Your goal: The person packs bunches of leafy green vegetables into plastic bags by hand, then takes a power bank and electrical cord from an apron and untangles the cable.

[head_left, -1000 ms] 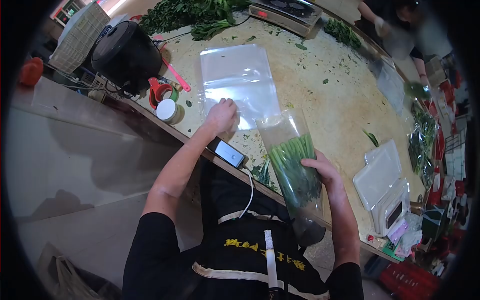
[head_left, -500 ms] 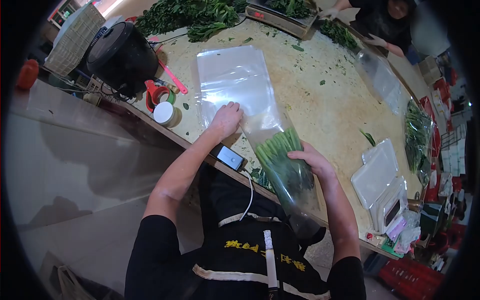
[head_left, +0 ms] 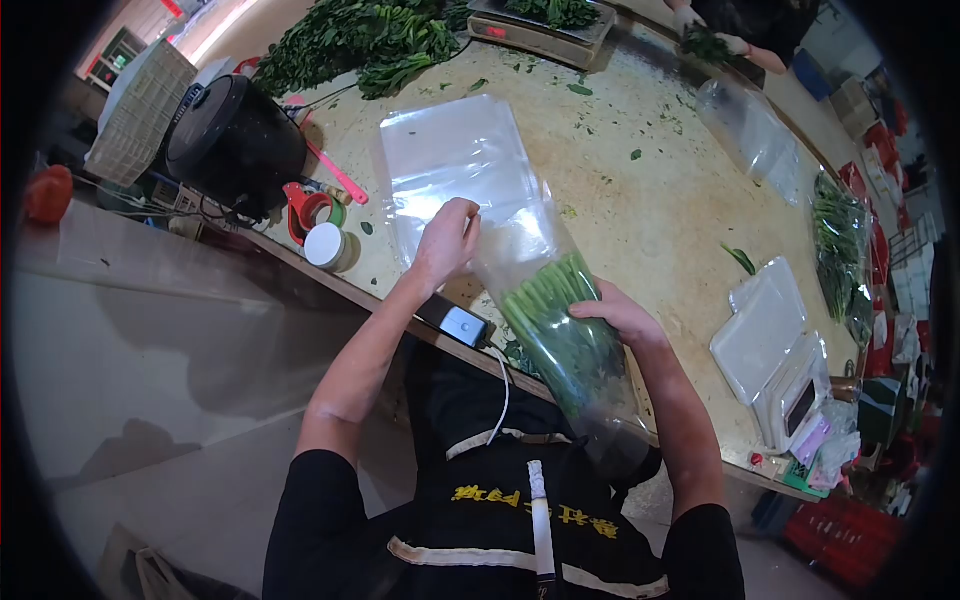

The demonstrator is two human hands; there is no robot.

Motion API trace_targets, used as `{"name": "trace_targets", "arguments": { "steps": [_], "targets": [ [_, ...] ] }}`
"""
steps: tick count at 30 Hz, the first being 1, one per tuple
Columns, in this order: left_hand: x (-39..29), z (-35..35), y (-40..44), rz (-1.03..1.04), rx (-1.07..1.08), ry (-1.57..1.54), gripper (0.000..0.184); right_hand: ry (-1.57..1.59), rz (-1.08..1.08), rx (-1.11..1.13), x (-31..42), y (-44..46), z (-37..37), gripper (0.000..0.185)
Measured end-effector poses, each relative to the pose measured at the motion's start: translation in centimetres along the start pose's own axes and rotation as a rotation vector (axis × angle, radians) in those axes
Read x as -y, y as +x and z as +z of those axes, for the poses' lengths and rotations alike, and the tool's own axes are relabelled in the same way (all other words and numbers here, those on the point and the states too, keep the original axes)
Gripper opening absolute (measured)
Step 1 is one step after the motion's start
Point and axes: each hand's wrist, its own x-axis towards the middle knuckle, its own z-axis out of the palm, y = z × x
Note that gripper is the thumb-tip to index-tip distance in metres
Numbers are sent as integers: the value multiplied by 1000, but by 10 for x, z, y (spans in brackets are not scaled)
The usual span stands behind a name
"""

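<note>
Right hand (head_left: 630, 316) clamped on the bag (head_left: 526, 238) of greens (head_left: 575, 335); left hand (head_left: 447, 240) curled, hold unclear; likely light, slippery, bruisable, best gripped round the firmer stems (head_left: 540, 291)

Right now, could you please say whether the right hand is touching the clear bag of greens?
Touching; the head view shows the right hand with its thumb lying across the clear bag of greens.

The shirt (head_left: 300, 550) was black with short sleeves (head_left: 315, 490), and the black apron (head_left: 435, 520) carried yellow lettering (head_left: 466, 493) and cream trim (head_left: 460, 552); the left hand (head_left: 447, 242) and right hand (head_left: 622, 312) were both bare.
</note>
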Motion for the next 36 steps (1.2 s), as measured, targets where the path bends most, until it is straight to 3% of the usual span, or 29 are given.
{"name": "trace_targets", "arguments": {
  "steps": [3, 9, 14, 16, 20, 22, 25, 26, 28, 29, 31, 32, 33, 35, 36],
  "targets": [
    [-9, -3, -5, 7, -22, -73, 17, -33, -12, 18, 3, -3, 4, 67],
    [-28, 11, -13, 32, -62, -71, 22, 235, 66, -187, -3, -12, 4, 62],
    [-47, 18, -4, -28, -87, -158, 18, 41, -25, -77, -8, -24, 1, 60],
    [-61, 19, -7, 98, 33, -213, 14, 115, -15, -90, -14, -29, -9, 60],
    [-84, 28, -8, 139, 134, -212, 8, 292, -38, -165, -24, -38, -21, 61],
    [-97, 34, -3, 282, 148, -231, 9, 290, -44, -177, -19, -47, -18, 62],
    [-131, 41, 0, 227, 347, -367, 8, 267, -110, -238, -29, -59, -27, 64],
    [-139, 47, 0, 236, 356, -375, 8, 244, -171, -289, -35, -65, -33, 65],
    [-155, 58, -1, 504, 234, -335, 15, 293, -221, -358, -34, -89, -32, 66],
    [-165, 65, -6, 513, 241, -341, 15, 337, -272, -415, -36, -101, -32, 67],
    [-194, 79, -21, 258, -183, -223, 31, 372, -329, -487, -44, -120, -36, 64],
    [-195, 102, -27, 93, -278, -221, 44, 408, -378, -549, -50, -128, -37, 61],
    [-190, 114, -31, 99, -269, -228, 44, 411, -381, -560, -55, -133, -36, 61],
    [-179, 139, -37, -654, 465, -1099, 36, 344, -387, -726, -69, -138, -35, 58],
    [-168, 156, -42, -657, 475, -1102, 36, 347, -384, -736, -82, -140, -38, 58]
  ]
}}
